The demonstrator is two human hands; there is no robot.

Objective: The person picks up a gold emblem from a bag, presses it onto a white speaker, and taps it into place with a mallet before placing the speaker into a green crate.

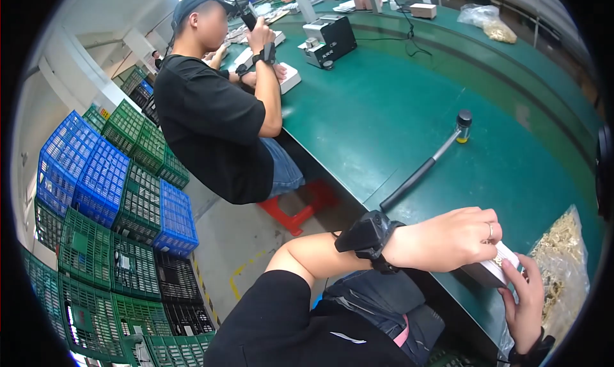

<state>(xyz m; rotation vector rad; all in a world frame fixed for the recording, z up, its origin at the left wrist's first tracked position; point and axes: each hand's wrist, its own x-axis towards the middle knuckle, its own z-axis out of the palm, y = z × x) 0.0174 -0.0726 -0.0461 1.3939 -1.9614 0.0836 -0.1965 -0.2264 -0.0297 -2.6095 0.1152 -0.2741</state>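
A white and grey block-shaped box or stack (489, 274) sits at the near edge of the green table. Over its top, my left hand (448, 242) is curled, fingers closed and pointing down; what they pinch is hidden. A ring and a black wrist device are on that arm. My right hand (527, 296) grips the block's right side, with its thumb and fingertips against it. Small gold-coloured pieces (499, 260) show on the white top between both hands. Beside my right hand lies a clear plastic bag (563, 258) of similar gold-coloured pieces.
A hammer (422, 168) with a dark handle lies on the green table (358, 136). Farther back stands a black and silver machine (327, 40) with a cable. A co-worker (211, 104) works at the left over white boxes. Stacked blue and green crates (102, 181) and a red stool (297, 207) stand left.
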